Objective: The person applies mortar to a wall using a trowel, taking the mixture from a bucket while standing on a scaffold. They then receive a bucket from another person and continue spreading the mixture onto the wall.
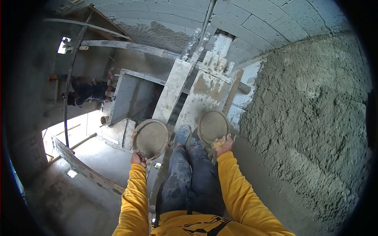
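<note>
My left hand (138, 158) is closed on the near rim of a round container (150, 138) filled with grey mortar. A second round container (213, 126), also full of grey mortar, is held by my right hand (224, 144) at its lower right rim. Something yellowish shows by the fingers of that hand. Both containers are level, one on each side of my feet (182, 134). Below and between them lie pale, mortar-stained planks (171, 91).
Rough wet plaster covers the wall (311, 118) at right, with grey blocks (267, 23) above. Poles (130, 46) cross the upper left. At far left, a person in dark clothes (88, 91) is below. A lower floor (94, 157) shows past the planks' left edge.
</note>
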Tool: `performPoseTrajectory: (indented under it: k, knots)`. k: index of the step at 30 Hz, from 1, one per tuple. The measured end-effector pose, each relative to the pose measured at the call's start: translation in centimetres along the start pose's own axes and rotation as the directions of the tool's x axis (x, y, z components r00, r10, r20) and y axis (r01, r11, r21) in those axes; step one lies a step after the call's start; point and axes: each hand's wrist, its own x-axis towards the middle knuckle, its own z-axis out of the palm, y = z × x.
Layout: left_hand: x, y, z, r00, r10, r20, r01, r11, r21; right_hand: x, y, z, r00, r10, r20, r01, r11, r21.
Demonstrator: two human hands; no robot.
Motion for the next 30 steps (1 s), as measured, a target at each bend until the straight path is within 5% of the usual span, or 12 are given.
performPoseTrajectory:
  k: [15,18,19,25,30]
  knots:
    - [6.8,-5.2,6.5,0.999,-0.036,-0.016,0.033,0.988,-0.154,11.7,-0.6,13.5,0.985,-0.056,0.163,0.082,0.984,-0.156]
    - [7.6,-5.6,6.2,0.999,-0.007,-0.042,-0.001,0.983,-0.186,12.8,-1.2,11.9,0.943,-0.035,0.331,0.118,0.964,-0.236]
    - [7.7,-5.8,6.6,0.999,0.000,-0.049,-0.009,0.983,-0.186,11.7,-1.5,12.3,0.977,-0.033,0.210,0.097,0.949,-0.301]
    - [7.9,-6.5,7.3,0.989,0.022,-0.148,-0.047,0.985,-0.166,7.7,-5.3,8.6,0.948,-0.001,0.318,0.163,0.859,-0.484]
    - [6.7,-7.1,7.6,0.990,-0.006,-0.144,-0.022,0.981,-0.191,0.6,-9.4,-1.0,0.915,-0.112,0.387,0.381,0.553,-0.741]
